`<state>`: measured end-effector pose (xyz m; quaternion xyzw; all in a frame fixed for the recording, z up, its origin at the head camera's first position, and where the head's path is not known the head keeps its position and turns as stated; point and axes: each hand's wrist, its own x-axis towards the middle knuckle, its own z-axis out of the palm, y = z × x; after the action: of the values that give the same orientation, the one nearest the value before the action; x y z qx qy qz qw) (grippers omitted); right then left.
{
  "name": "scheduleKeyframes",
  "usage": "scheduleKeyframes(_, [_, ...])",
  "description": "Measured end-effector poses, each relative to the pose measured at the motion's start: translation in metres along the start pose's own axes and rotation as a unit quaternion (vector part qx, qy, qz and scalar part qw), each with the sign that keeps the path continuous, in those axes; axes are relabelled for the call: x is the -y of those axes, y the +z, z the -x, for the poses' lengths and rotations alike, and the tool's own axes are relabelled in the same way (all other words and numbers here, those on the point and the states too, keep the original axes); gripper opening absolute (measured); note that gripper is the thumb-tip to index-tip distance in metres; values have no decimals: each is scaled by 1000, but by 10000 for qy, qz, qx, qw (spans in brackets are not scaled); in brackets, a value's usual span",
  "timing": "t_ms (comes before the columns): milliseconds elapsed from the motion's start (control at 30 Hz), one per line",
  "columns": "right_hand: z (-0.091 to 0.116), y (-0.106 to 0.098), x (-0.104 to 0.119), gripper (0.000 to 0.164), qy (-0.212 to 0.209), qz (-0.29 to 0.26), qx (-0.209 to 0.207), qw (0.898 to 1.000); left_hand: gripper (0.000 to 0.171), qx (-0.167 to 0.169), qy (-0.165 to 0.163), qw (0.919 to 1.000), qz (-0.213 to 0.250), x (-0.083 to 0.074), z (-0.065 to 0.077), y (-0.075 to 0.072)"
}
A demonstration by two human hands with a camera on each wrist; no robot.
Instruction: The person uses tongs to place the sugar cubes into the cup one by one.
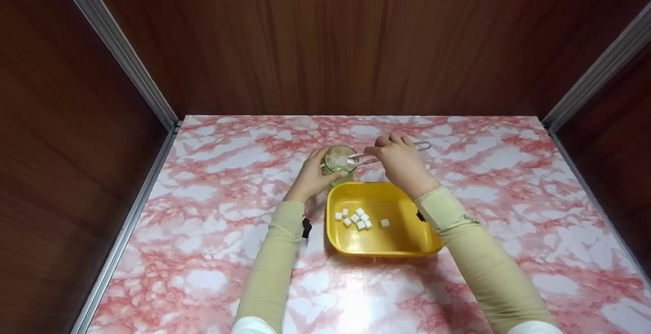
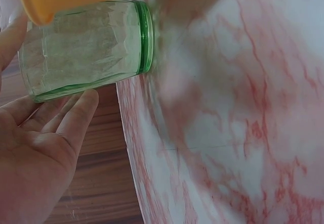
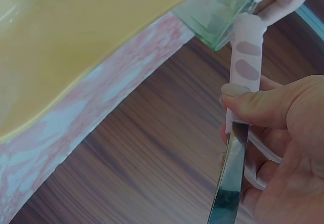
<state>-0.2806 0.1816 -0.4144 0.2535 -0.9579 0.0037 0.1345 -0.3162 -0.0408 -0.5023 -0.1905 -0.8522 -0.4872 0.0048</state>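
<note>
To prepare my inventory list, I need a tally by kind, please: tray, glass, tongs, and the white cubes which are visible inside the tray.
Yellow tray: 1
Green glass: 1
Tongs: 1
White cubes visible inside the tray: 9
Total: 12

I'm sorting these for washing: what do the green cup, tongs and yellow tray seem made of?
Green cup: likely glass, glossy and see-through.
Tongs: apparently metal, mirror-shiny; their pale end looks matte, perhaps silicone or plastic.
Yellow tray: probably plastic, smooth and evenly coloured, with soft highlights.
</note>
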Motion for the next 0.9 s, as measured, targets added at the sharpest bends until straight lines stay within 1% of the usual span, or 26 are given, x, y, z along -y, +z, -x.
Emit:
scheduleKeyframes(300, [2,-1,1,45,114,-91,110,9998,77,-37,72,10000,23,0,0,1])
scheduleKeyframes(567, [3,-2,0,46,71,-9,41,10000,77,-9,39,10000,-88,0,0,2])
scheduleKeyframes(800, [6,-6,-2,49,70,-30,-44,10000,75,-6,144,9999,31,1,0,1])
scheduleKeyframes(900, [7,-7,-3,47,91,-54,-19,9999,76,-38,152,9999,8,1,-1,0])
